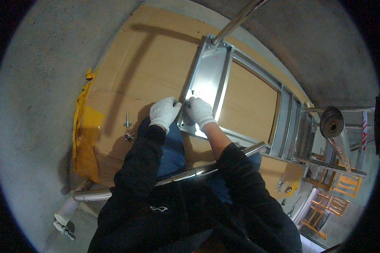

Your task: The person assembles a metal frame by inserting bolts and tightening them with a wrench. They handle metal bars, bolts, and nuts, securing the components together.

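Note:
My left hand, in a white glove, is closed at the left edge of a shiny metal frame. My gloved right hand is closed too, fingertips down at the solid metal panel of the frame's left end, near its close corner. Whatever either hand grips is hidden by the fingers. Left of my left hand, a bolt stands on the cardboard, with more small metal fittings just below it. A polished metal tube crosses my lap beneath my forearms.
At the frame's far corner a metal post rises. Yellow tape and cloth line the cardboard's left side. A white pipe lies at lower left. To the right are loose hardware, a round dark roll and wooden chairs.

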Tool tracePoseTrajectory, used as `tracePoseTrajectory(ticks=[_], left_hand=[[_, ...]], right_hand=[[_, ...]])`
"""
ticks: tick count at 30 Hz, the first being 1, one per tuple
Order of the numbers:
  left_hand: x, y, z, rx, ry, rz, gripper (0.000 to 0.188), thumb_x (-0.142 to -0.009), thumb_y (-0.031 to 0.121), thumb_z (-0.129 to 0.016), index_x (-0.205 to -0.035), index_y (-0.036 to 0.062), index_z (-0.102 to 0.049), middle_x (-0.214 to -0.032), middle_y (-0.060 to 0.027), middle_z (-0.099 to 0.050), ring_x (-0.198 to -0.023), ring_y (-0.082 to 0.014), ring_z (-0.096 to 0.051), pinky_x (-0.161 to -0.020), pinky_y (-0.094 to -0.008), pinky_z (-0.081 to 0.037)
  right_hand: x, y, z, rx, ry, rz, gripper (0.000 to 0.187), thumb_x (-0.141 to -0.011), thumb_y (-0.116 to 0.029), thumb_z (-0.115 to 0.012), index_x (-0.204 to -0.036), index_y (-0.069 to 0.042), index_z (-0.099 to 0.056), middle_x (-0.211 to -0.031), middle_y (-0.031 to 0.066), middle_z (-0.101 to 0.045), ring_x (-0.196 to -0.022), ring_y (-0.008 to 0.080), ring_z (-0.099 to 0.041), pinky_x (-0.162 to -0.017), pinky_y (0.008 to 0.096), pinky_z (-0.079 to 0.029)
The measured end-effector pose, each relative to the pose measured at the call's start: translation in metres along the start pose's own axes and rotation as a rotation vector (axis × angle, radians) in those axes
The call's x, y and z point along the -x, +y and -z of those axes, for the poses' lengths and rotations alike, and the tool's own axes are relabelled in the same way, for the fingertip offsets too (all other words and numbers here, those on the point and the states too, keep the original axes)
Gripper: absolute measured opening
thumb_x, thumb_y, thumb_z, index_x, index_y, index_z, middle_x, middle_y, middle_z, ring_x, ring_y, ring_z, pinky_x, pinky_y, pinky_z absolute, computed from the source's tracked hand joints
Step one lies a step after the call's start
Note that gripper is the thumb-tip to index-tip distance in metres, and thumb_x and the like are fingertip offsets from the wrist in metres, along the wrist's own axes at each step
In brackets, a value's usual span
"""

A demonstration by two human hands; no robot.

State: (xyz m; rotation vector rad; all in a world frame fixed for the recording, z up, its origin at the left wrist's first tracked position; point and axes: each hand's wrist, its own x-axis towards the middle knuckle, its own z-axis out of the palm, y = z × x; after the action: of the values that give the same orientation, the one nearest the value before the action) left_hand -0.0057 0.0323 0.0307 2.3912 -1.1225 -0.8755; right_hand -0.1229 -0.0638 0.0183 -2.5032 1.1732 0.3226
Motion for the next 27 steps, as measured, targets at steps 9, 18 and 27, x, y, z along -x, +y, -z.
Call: tracePoseTrajectory(ticks=[9, 18, 27], left_hand=[[0.002, 0.003, 0.001, 0.022, 0.014, -0.008, 0.033, -0.084, 0.04, -0.055, -0.099, 0.0135, -0.069, -0.099, -0.0121, -0.068, -0.095, -0.0302, -0.063, -0.082, -0.0411, -0.049], [0.001, 0.003, 0.003, 0.008, -0.014, 0.016, 0.035, -0.085, 0.04, -0.056, -0.103, 0.0136, -0.068, -0.103, -0.0115, -0.067, -0.098, -0.0299, -0.062, -0.085, -0.0404, -0.048], [0.005, 0.004, 0.002, 0.029, -0.007, -0.013, 0.036, -0.085, 0.041, -0.056, -0.104, 0.0139, -0.068, -0.103, -0.011, -0.067, -0.099, -0.0289, -0.062, -0.086, -0.0393, -0.048]], right_hand=[[-0.009, 0.02, 0.011, -0.2, 0.146, -0.153, 0.028, -0.082, -0.026, -0.056, -0.097, -0.003, -0.062, -0.091, 0.0216, -0.065, -0.087, 0.0376, -0.063, -0.077, 0.0449, -0.05], [-0.006, 0.049, -0.003, -0.284, -0.14, -0.138, 0.047, -0.076, -0.044, -0.066, -0.096, -0.001, -0.067, -0.088, 0.022, -0.067, -0.086, 0.0355, -0.065, -0.078, 0.0425, -0.05], [0.026, 0.042, -0.01, -0.192, -0.084, -0.114, 0.039, -0.076, -0.038, -0.068, -0.091, -0.002, -0.066, -0.085, 0.0195, -0.067, -0.084, 0.033, -0.066, -0.076, 0.0403, -0.05]])
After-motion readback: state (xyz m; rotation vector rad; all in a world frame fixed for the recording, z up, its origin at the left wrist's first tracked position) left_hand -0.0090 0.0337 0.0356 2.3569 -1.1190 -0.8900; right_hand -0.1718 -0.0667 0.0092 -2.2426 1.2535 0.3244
